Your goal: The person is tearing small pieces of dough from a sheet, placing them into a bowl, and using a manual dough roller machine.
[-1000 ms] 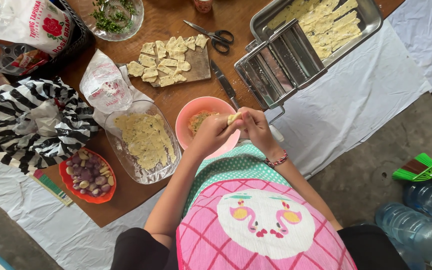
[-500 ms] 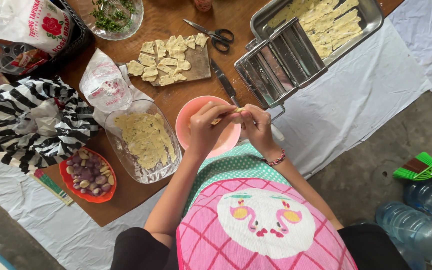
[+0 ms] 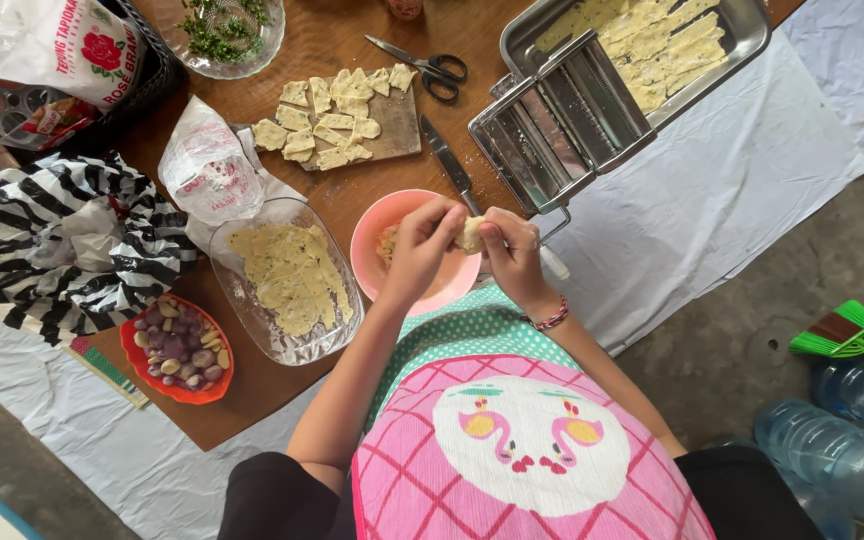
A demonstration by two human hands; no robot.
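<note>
Both hands pinch one lump of dough over the pink bowl, centre of the frame.

The left hand and right hand close their fingertips on the pale, herb-flecked dough, held above the pink bowl, probably so that crumbs drop inside; a glass dish of flattened dough sits just left.

One round pink plastic bowl. One oval clear glass dish of pale dough. One red scalloped bowl of shallots. One wooden cutting board bearing roughly fifteen flat dough pieces; the overlap blurs the count. One pair of black-handled scissors. One kitchen knife. One rectangular steel tray. At least three clear water bottles.
</note>
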